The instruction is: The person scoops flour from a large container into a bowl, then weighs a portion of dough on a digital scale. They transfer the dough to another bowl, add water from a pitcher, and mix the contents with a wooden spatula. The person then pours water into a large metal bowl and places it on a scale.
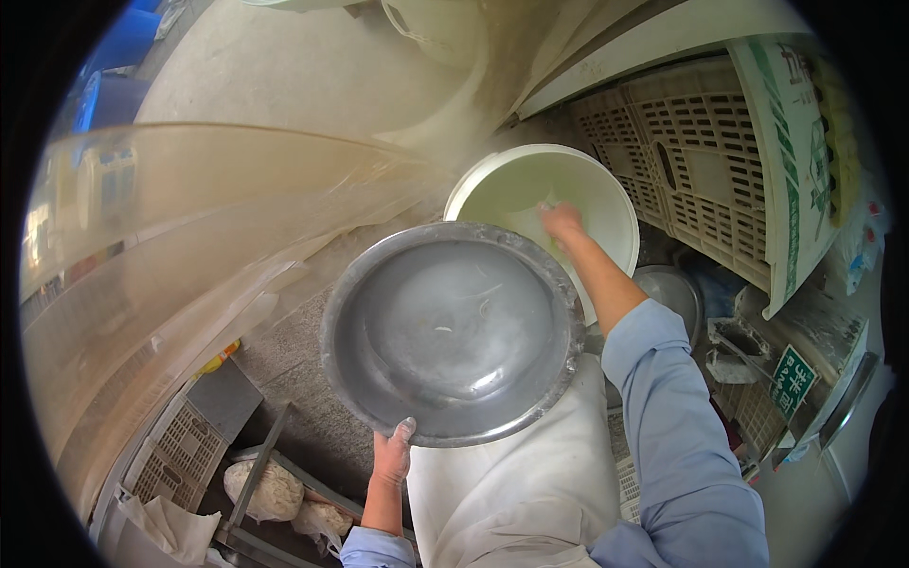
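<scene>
My left hand (394,452) grips the near rim of a wide, round grey metal basin (445,331), thumb over the edge. The basin is held tilted in front of my white apron (530,473). Pale dusty smears and a few white flecks lie inside it. My right hand (561,222) reaches past the basin into a large white tub (606,194). Its fingers are curled closed near a pale shape in the tub; what they hold, if anything, I cannot make out. The basin's edge hides the tub's near part.
Beige slatted plastic crates (682,142) stand at the right, beside a white board with green print. A round metal lid (668,293) lies right of the tub. A clear plastic curtain (208,208) hangs at the left. Below it are a dark metal frame (260,454) and a bagged pale lump (265,489).
</scene>
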{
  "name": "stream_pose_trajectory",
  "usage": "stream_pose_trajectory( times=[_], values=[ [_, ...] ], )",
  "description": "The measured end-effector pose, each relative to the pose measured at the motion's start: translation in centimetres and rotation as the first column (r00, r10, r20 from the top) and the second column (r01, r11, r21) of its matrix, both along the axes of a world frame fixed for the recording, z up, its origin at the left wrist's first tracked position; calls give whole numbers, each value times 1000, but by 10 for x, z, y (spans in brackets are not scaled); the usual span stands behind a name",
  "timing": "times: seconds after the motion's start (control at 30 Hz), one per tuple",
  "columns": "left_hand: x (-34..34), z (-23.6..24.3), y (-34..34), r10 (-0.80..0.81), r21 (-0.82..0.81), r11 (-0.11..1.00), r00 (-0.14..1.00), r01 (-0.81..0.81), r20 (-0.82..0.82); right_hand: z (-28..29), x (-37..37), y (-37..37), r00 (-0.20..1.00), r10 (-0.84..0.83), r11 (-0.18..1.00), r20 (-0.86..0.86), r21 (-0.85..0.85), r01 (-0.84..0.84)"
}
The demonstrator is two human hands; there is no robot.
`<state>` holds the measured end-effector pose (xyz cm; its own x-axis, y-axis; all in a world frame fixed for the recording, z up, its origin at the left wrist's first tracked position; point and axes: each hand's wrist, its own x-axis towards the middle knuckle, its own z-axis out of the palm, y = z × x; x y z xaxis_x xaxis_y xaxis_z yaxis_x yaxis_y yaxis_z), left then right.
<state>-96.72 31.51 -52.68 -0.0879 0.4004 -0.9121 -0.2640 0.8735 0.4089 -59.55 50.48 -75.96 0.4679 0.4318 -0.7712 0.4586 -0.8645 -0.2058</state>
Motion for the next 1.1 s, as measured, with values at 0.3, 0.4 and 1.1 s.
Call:
stream_pose_trajectory(
  times=[0.3, 0.4, 1.1],
  values=[
    [-5, -6, -1, -28, 6, 1000, 999, 28, 16, 10, 29, -56, 887, -239, 903, -395, 244, 352],
    [-7, -8, -2, -41, 7, 999, 999, 41, 30, 30, 31, -68, 847, -243, 843, -472, 329, 425],
    [-22, -28, -17, -136, -58, 989, 989, 134, -50, 250, 82, -132, 748, -102, 647, -656, 528, 550]
  ],
)
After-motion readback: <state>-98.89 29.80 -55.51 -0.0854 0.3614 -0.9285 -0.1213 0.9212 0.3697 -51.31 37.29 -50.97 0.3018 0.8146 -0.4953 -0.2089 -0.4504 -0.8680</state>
